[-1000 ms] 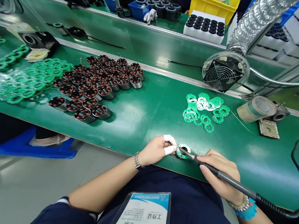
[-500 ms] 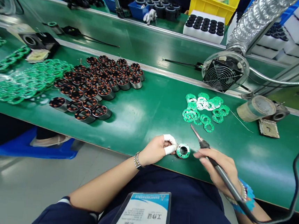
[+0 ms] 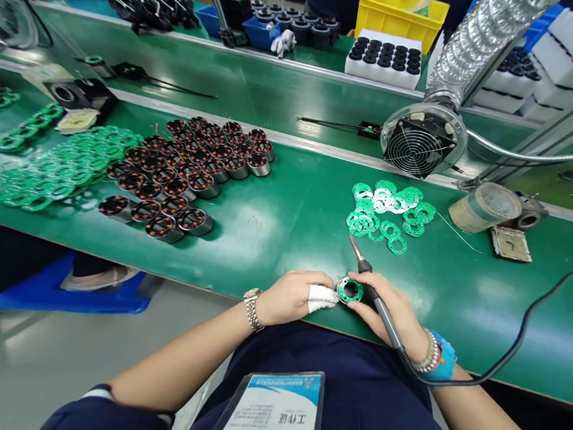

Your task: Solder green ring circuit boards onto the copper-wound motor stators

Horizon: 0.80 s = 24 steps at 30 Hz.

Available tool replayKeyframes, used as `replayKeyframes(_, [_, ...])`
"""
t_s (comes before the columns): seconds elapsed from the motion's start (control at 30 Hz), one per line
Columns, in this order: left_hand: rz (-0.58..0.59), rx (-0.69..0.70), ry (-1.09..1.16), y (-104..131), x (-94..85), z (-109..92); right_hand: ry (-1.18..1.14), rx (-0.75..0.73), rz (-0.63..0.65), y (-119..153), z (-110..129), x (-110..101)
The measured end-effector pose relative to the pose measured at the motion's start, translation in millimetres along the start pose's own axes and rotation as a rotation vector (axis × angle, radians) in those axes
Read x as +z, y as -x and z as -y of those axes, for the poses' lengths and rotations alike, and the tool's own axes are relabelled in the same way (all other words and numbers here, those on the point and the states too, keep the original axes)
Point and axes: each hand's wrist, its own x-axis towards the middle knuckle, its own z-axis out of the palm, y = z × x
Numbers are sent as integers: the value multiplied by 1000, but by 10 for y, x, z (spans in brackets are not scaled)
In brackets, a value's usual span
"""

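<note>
Near the bench's front edge stands a motor stator (image 3: 342, 299) topped by a ring-shaped green circuit board (image 3: 358, 293). My left hand (image 3: 299, 298), white covers on some fingers, grips its left side. My right hand (image 3: 393, 311) holds a soldering iron (image 3: 382, 312) against the palm, its tip pointing up and left past the stator. The right thumb and a fingertip reach the board's right side. Loose green ring boards (image 3: 382, 210) lie scattered behind the hands. To the left, several stators with copper windings (image 3: 191, 163) stand in rows.
Linked green boards (image 3: 70, 169) cover the bench's left part. A fume fan (image 3: 420, 146) with a foil duct stands behind the loose rings. At right are a round tub (image 3: 485, 207) and a small square tray (image 3: 510, 245). The iron's black cable (image 3: 510, 348) crosses the right side.
My right hand has moved left to the stator and now touches its board, the iron swinging left with it. My left hand has changed its finger hold. The view has shifted slightly.
</note>
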Motion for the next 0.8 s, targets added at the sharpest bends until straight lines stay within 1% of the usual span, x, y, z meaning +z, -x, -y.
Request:
replayKeyframes(0.07, [-29,-87,119,-55,36,-44,24,15,-50,50,29,56])
replayKeyframes(0.17, [-146,-330,409,-123,131,-115,54,19,-133,114,67,125])
replayKeyframes(0.23, [-209,-478,595,-146,189,-149,60,6,-162,125,92,140])
replayKeyframes(0.3, [-223,-559,698,-157,221,-167,42,-24,-179,101,117,133])
replayKeyframes(0.4, [-216,-597,722,-166,219,-176,7,-80,-192,14,150,120])
replayKeyframes(0.53, [-208,-599,715,-167,201,-178,-42,-113,-179,-99,166,146])
replayKeyframes(0.8, [-243,-637,828,-108,217,-188,-120,-32,-171,-115,181,189])
